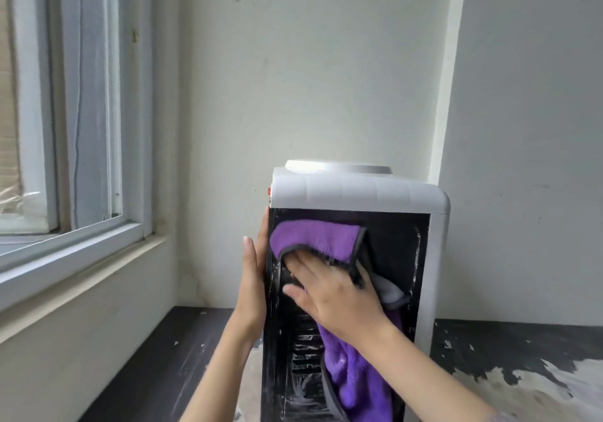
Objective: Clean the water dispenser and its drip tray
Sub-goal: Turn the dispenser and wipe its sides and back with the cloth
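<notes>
The water dispenser [359, 193] stands upright on a dark, worn table [522, 343] in a corner of the room, close to the pale wall [310, 79] behind it and to the right of a window [65, 128] with a white frame. It is a small countertop unit with a white body, rounded top edges and a shallow round collar on its top. The side facing the camera is a black panel [401, 242] with rows of horizontal vent slots low down and whitish smears and streaks across it. A small red mark shows at the upper left edge of the white top part. The table's dark finish is chipped and flaking, with a large pale bare patch at the right.

A purple cloth [313, 235] with a grey edge and grey underside lies against the black panel, one end spread near the top and the rest hanging down over the vents.

The right hand [329, 291] presses the cloth flat to the panel, fingers extended, their tips tucked under the cloth's fold. The left hand [253, 278] rests flat, fingers straight, along the dispenser's left side edge.
</notes>
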A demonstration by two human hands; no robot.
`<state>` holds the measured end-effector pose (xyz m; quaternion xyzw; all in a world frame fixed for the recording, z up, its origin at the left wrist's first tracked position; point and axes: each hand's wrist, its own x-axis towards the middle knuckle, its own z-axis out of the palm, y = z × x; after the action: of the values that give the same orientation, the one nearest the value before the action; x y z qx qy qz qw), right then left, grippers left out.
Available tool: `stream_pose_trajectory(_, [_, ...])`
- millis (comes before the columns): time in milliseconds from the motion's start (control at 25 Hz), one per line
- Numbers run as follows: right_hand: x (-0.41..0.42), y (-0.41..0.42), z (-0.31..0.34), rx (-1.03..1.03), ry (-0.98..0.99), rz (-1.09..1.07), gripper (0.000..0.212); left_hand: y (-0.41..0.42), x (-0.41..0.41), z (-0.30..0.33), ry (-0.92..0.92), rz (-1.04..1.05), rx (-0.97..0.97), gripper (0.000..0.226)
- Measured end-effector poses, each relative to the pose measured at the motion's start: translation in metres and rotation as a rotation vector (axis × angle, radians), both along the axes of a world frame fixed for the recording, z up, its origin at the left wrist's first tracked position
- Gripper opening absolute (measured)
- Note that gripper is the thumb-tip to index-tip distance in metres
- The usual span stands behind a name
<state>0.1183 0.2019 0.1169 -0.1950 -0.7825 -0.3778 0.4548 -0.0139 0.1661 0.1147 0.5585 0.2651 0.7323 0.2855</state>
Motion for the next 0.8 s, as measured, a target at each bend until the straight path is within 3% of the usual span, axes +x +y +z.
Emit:
stream_pose_trajectory(160, [0.019, -0.004, -0.051, 0.006, -0.223, -0.042, 0.033, -0.010, 0.002, 0.004, -0.025, -0.066, -0.038, 0.070])
stream_pose_trajectory(280, [0.011, -0.009, -0.016, 0.071, -0.189, 0.023, 0.031, -0.014, 0.002, 0.001, -0.075, -0.044, -0.045, 0.069])
stream_pose_trajectory(400, [-0.007, -0.011, 0.039, -0.054, 0.015, 0.096, 0.037, -0.014, 0.003, 0.000, -0.104, -0.073, -0.046, 0.067])
stream_pose_trajectory(560, [-0.010, -0.002, 0.012, -0.039, -0.133, 0.001, 0.040, -0.018, 0.001, 0.000, -0.210, -0.126, -0.101, 0.066])
stream_pose_trajectory(680, [0.016, -0.019, -0.056, -0.365, -0.171, 0.183, 0.024, -0.020, 0.001, -0.003, -0.227, -0.190, -0.109, 0.073])
stream_pose_trajectory(800, [0.036, -0.028, -0.098, -0.530, -0.295, 0.246, 0.011, -0.025, -0.003, -0.009, -0.174, -0.213, -0.131, 0.082])
